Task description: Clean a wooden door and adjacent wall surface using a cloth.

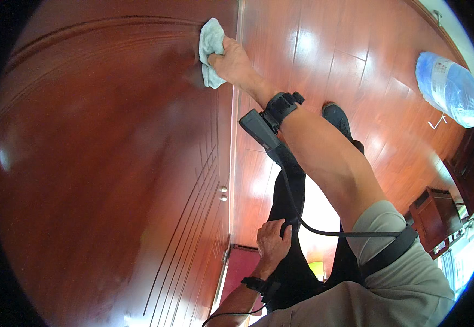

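My right hand (232, 61) grips a pale grey cloth (212, 36) and holds it against a glossy reddish-brown wooden panel (118, 122). The cloth lies partly folded under the fingers, near the panel's edge and a moulded groove. A black strap with a dark device (261, 128) sits on the right wrist, and its cable runs up to the sleeve. My left hand (273, 241) rests around the knee of my black trousers (290, 196), holding no object. A dark band circles that wrist too.
Reddish wooden floorboards (384, 81) run beside the panel. A large blue plastic water jug (451, 88) in clear wrap lies near the wall, with a thin white bent strip (437, 121) close by. Two round metal knobs (223, 193) project from the panel. Dark wooden furniture (437, 216) stands at right.
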